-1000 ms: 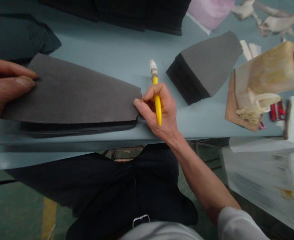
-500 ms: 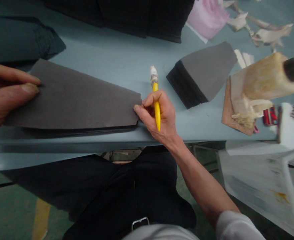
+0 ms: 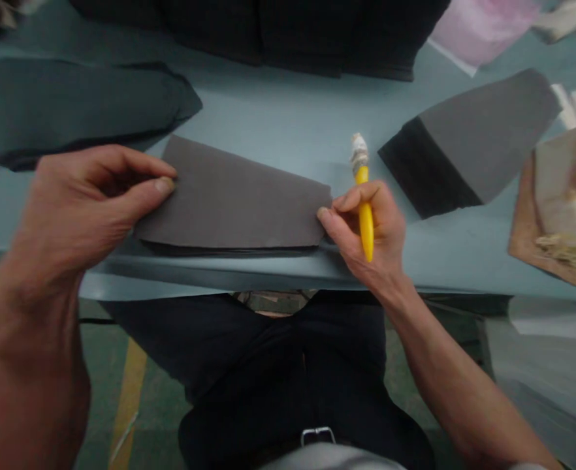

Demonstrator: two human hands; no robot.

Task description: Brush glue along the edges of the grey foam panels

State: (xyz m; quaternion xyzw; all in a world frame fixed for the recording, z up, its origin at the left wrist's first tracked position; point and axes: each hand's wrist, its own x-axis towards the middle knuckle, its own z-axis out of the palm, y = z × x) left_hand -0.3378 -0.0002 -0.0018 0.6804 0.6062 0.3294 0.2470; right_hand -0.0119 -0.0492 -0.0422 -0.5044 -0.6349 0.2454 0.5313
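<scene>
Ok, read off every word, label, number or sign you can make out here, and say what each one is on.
None: nothing is legible in this view; the yellow pen in the right hand shows no print, and neither the dark grey sheet at the left hand nor the pink sheet shows any marking I can read.
</scene>
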